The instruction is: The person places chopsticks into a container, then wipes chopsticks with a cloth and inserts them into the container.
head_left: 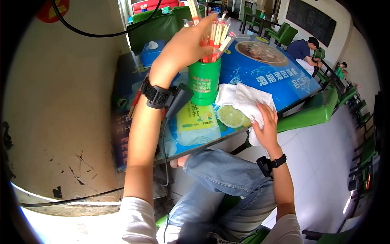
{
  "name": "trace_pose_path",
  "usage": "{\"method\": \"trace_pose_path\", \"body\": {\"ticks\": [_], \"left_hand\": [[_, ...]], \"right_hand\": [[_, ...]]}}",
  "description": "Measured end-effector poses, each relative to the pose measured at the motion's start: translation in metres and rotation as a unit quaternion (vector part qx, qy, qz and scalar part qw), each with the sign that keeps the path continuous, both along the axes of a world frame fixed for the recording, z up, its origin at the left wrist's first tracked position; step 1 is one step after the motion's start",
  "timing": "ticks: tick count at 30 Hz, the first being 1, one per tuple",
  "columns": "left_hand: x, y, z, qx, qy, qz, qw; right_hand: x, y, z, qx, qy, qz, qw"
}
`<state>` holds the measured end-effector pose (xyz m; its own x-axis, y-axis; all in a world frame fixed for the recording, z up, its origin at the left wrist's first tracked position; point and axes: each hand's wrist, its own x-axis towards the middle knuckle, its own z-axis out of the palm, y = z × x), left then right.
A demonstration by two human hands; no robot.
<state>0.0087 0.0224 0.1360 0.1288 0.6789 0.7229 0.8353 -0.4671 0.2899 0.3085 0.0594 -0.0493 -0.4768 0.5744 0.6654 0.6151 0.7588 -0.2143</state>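
Note:
A green chopstick holder [204, 83] stands upright on the table and is packed with wrapped chopsticks [219, 35] that have red paper ends. Reaching over its rim, my left hand [189, 42] has its fingers curled round part of the bundle; some sticks rise behind the knuckles, and the exact grip is partly hidden. A folded white cloth [248, 99] lies at the table's near right edge, one end hanging over. My right hand [266, 126] rests on it with the fingers spread and pressing the fabric.
The blue printed table [239, 67] has its left side by a wall [65, 101]. A blue tissue box [153, 53] stands behind my left forearm. Green chairs [310, 112] line the right. A seated person [300, 51] is farther back. A cable [163, 140] hangs from my left wrist device.

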Motion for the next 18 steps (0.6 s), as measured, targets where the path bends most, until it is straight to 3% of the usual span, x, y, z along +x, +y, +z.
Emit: {"method": "trace_pose_path", "body": {"ticks": [2,3,7,18], "left_hand": [[0.003,-0.012,0.012,0.031,0.021,0.073,0.997],[-0.002,-0.005,0.01,0.087,-0.018,0.026,0.996],[-0.004,-0.005,0.014,0.147,-0.007,0.106,0.983],[-0.023,-0.011,0.011,0.017,0.065,0.102,0.993]], "right_hand": [[0.0,0.001,0.0,0.002,0.002,0.001,1.0],[0.0,0.002,-0.001,0.002,0.003,0.002,1.0],[-0.001,0.001,-0.001,0.003,0.002,0.001,1.0],[-0.002,0.002,-0.004,0.016,-0.002,-0.012,1.0]]}}
